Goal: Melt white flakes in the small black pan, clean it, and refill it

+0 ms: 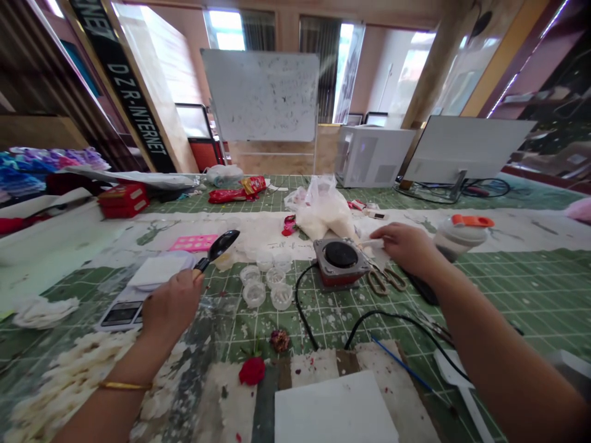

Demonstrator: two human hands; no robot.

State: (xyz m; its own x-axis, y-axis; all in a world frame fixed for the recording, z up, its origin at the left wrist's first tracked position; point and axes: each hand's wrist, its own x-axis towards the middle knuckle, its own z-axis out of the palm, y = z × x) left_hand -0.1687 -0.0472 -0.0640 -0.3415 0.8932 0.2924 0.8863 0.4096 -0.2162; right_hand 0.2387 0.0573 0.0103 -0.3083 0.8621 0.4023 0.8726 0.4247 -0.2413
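my left hand [172, 303] is closed around the handle of a black spoon [220, 246], bowl tilted up toward 1 o'clock over the small clear cups [266, 284]. a gold bangle [124, 386] sits on that wrist.

my right hand [406, 245] reaches out at 1 o'clock, fingers pinched together on a scrap of white material [372, 244] just beside the small hot plate [340, 261]; i cannot tell how firmly it is held. the hot plate has a round black top on a grey and red base, and its black cord [302, 311] loops back toward me.

scissors with tan handles [386, 280] lie just under the right hand. a clear plastic bag of white stuff [323, 212] stands behind the hot plate at 12. a jar with an orange lid [457, 234] lies at 2 o'clock.

at 10 o'clock: a digital scale [122, 312] with a white sheet on it, and a pink mould tray [194, 242] beyond.

near me at 6: a red flower head [252, 371], a dried one [279, 339], a white sheet [335, 412].

all on a green gridded cutting mat [508, 289].

readable writing: a black banner [122, 80] at 11 o'clock reads "dzr-internet". the whiteboard [261, 95] scribbles are too faint to read.
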